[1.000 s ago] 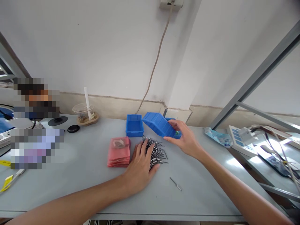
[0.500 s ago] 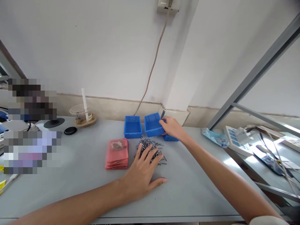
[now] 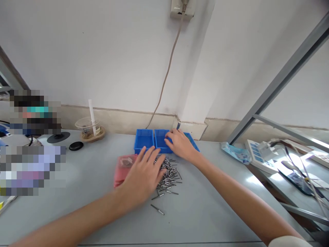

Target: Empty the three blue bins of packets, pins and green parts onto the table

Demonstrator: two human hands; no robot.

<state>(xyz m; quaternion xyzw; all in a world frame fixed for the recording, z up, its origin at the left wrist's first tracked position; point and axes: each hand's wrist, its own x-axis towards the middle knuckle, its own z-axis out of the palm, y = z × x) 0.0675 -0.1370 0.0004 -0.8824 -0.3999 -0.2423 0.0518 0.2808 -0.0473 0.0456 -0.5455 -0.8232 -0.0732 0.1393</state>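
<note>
My left hand (image 3: 144,175), fingers spread and holding nothing, hovers between a stack of red plastic bags (image 3: 122,169) and a loose pile of metal pop rivets (image 3: 169,176). It covers part of both. A clear packet (image 3: 126,162) lies on top of the bags. At the middle blue bin (image 3: 159,139), my right hand (image 3: 180,142) reaches over the right side with bent fingers apart. Whether it touches the rim is hard to see. To the left stands another blue bin (image 3: 144,139); a third blue bin (image 3: 194,143) is partly hidden behind the right hand.
A black round object (image 3: 76,145) and a clear-lidded bowl (image 3: 88,127) sit at the back left. A blue-white packet (image 3: 235,153) and a power strip (image 3: 260,156) lie at the right. A blurred-out person is at the far left.
The middle bin has gone from tilted to flat beside the left bin. My left hand has moved left, uncovering more rivets, several of which now lie nearer the front.
</note>
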